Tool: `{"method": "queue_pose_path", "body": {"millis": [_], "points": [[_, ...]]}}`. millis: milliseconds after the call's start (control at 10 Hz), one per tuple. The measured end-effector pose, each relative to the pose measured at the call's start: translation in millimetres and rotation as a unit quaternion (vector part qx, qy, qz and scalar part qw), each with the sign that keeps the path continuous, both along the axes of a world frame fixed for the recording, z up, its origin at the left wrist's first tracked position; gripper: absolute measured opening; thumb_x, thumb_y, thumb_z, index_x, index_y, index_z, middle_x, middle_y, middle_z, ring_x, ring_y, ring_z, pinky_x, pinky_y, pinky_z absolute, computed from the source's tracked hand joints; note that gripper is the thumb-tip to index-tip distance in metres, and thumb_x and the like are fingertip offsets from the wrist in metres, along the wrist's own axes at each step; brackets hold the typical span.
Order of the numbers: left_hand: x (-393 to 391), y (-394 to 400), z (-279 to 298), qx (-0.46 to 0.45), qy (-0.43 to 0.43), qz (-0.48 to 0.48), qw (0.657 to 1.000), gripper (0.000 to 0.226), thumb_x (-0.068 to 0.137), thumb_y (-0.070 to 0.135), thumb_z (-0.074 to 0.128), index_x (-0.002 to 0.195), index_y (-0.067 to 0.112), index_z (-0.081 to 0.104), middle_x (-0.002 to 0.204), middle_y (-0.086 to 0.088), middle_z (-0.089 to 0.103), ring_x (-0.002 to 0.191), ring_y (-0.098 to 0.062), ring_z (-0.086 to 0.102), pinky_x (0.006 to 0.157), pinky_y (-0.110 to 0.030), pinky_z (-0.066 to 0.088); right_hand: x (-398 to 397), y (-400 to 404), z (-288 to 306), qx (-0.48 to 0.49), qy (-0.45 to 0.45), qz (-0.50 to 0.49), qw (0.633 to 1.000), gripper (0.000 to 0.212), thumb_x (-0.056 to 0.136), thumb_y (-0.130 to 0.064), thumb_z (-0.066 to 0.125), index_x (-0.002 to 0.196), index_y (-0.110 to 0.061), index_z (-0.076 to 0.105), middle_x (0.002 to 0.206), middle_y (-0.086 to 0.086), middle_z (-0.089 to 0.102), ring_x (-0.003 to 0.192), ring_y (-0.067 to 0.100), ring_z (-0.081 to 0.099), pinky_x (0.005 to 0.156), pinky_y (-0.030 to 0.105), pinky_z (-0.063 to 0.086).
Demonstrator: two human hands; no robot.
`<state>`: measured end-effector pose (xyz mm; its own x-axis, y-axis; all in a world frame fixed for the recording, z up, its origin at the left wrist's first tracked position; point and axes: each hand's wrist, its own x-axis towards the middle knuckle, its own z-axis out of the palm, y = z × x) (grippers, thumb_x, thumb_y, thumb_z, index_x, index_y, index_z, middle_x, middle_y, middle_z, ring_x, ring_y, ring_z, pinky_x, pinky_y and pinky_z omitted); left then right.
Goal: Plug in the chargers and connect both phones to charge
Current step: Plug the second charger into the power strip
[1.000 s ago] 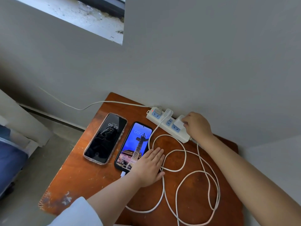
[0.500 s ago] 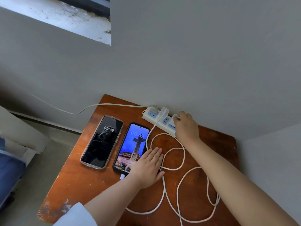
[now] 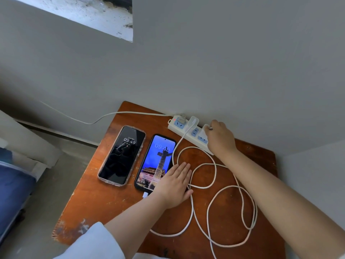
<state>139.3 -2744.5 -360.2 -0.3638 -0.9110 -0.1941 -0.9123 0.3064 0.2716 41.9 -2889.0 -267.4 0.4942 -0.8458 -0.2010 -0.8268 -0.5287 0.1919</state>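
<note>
phones: dark phone [image 3: 122,155] and blue phone [image 3: 155,162] side by side, both lit, 09:49 | white cable [image 3: 214,202] looped | right hand [image 3: 219,140] pinching white charger [image 3: 203,132] at power strip [image 3: 188,131] | left hand [image 3: 174,184] flat, open, on blue phone | brown scratched tabletop [image 3: 104,199], grey wall [image 3: 205,71]

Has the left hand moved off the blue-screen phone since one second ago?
No. The left hand still lies flat over the blue-screen phone's lower right corner, beside the white cable.
</note>
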Motion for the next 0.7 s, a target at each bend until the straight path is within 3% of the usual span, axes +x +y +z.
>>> {"method": "queue_pose_path", "body": {"millis": [200,300,400,500,600,700], "points": [[-1.2,-0.1,-3.7,-0.001,0.004,-0.001,1.0,0.063,0.095,0.048,0.016,0.141,0.008,-0.002,0.154,-0.012,-0.002,0.139,-0.022,-0.01,0.105,-0.032,-0.016,-4.8,2.0,-2.6,0.009,-0.011,-0.014,1.0,0.048,0.084,-0.008,0.061,0.128,-0.006,0.041,0.12,0.016,0.047,0.111,0.026,0.045,0.073,0.03,0.048],[0.3,-1.1,-5.6,-0.005,-0.005,0.002,1.0,0.064,0.094,0.048,0.015,0.141,0.008,-0.002,0.154,-0.011,-0.002,0.139,-0.022,-0.01,0.105,-0.032,-0.016,-1.5,-5.8,4.9,0.028,-0.033,-0.028,0.999,0.033,0.087,-0.008,0.056,0.119,-0.002,0.047,0.115,0.016,0.051,0.104,0.028,0.05,0.07,0.032,0.046],[0.2,-3.4,-4.9,-0.016,-0.017,0.005,1.0,0.064,0.094,0.049,0.013,0.141,0.008,-0.002,0.154,-0.01,-0.002,0.139,-0.022,-0.01,0.105,-0.032,-0.015,-7.8,-10.1,11.7,0.082,-0.073,-0.024,0.994,0.042,0.089,-0.004,0.05,0.13,-0.008,0.044,0.133,0.015,0.044,0.12,0.029,0.043,0.092,0.035,0.044],[-2.5,-1.7,-4.4,-0.017,-0.024,0.006,1.0,0.064,0.094,0.049,0.013,0.141,0.009,-0.001,0.154,-0.01,0.0,0.14,-0.021,-0.008,0.105,-0.032,-0.015,-32.4,7.3,10.8,0.095,-0.172,-0.068,0.978,0.054,0.087,0.001,0.049,0.137,-0.015,0.036,0.148,0.012,0.029,0.133,0.028,0.032,0.109,0.037,0.032],[-1.6,-1.7,-5.0,-0.023,-0.036,0.012,0.999,0.064,0.094,0.05,0.014,0.141,0.009,0.0,0.154,-0.01,0.002,0.14,-0.021,-0.006,0.105,-0.032,-0.014,-73.3,52.0,-3.7,0.028,-0.193,-0.109,0.975,0.052,0.087,-0.003,0.054,0.136,-0.009,0.037,0.146,0.017,0.034,0.134,0.031,0.033,0.11,0.04,0.032],[0.2,-4.0,-4.8,-0.025,-0.053,0.01,0.998,0.064,0.094,0.05,0.014,0.141,0.01,0.001,0.154,-0.009,0.003,0.14,-0.021,-0.005,0.105,-0.032,-0.013,-112.9,110.3,-19.8,0.047,-0.21,-0.128,0.968,0.042,0.083,-0.002,0.062,0.124,-0.002,0.053,0.132,0.021,0.052,0.124,0.036,0.046,0.104,0.043,0.039]]}}
